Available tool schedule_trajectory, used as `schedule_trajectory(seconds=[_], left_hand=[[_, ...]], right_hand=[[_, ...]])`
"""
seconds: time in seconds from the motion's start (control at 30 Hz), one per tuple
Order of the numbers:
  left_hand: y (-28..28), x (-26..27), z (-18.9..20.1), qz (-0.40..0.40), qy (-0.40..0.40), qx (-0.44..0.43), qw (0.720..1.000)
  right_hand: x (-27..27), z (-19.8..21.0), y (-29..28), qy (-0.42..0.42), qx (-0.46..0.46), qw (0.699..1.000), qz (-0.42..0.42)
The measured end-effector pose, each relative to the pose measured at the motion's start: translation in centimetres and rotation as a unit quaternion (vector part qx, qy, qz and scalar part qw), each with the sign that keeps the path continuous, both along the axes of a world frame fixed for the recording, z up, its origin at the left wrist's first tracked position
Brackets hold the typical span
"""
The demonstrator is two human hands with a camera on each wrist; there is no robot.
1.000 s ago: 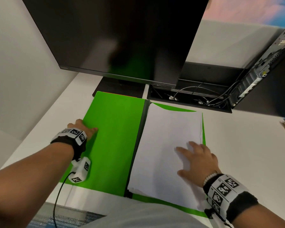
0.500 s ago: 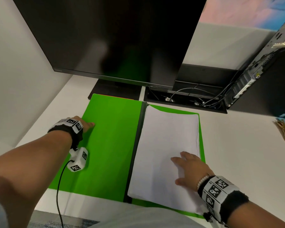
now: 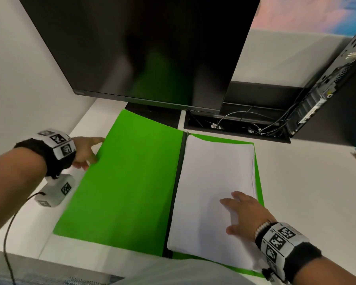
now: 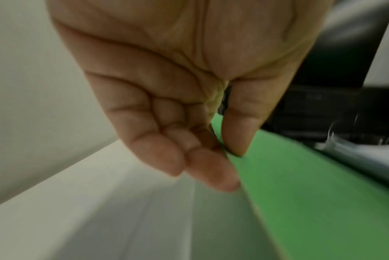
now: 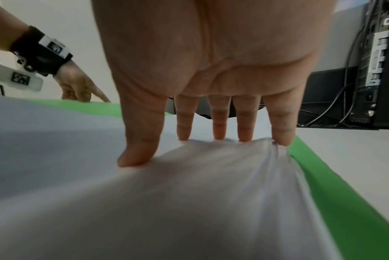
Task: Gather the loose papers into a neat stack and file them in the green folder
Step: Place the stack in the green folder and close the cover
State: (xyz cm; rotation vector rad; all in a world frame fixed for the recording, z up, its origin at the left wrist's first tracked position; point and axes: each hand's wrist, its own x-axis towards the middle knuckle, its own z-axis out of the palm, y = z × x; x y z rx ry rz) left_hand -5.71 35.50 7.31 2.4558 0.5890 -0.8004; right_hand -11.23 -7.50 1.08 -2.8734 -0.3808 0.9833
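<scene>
1. Lying open on the white table (image 3: 308, 182), the green folder (image 3: 127, 182) shows both covers, with a dark spine between them.
2. On its right cover sits the stack of papers (image 3: 212, 188), squared up, with a strip of green showing along the far and right edges.
3. At the outer edge of the left cover, the left hand (image 3: 85, 151) reaches forward from an outstretched forearm. Its grip is a pinch: the thumb (image 4: 240, 133) lies on top of the green cover and the fingers (image 4: 213, 170) curl beneath the edge, which is raised a little off the table there (the wrist view is blurred, but the pinch is plain).
4. The right hand (image 3: 245, 217) rests palm down on the near right part of the papers, fingers straight and spread. Its grip holds nothing; the fingertips (image 5: 219, 133) and thumb only press on the top sheet, which puckers slightly under them.
5. Behind the folder stands a dark monitor (image 3: 144, 48), and a black computer case (image 3: 325, 93) with cables stands far right.
</scene>
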Motion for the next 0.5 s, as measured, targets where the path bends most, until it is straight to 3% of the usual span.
schedule_trajectory(seconds=[0.17, 0.33, 0.4, 0.43, 0.5], left_hand=[[-3.3, -1.1, 7.0, -0.016, -0.097, -0.182, 0.978], [-11.6, -2.8, 10.7, -0.086, -0.08, -0.317, 0.941], [-15.6, -2.8, 9.8, -0.091, -0.08, -0.335, 0.935], [-17.7, -2.9, 9.1, -0.101, -0.079, -0.33, 0.935], [-21.6, -3.0, 6.7, -0.157, -0.073, -0.29, 0.941]], right_hand=[[0.0, 0.2, 0.1, 0.002, 0.001, 1.0, 0.01], [0.3, 1.7, -0.1, 0.002, -0.005, 0.999, 0.045], [1.0, 3.3, -0.7, 0.01, 0.085, 0.996, -0.002], [1.4, 4.3, -1.2, 0.018, 0.167, 0.984, -0.064], [1.9, 6.3, -2.9, 0.03, 0.327, 0.921, -0.209]])
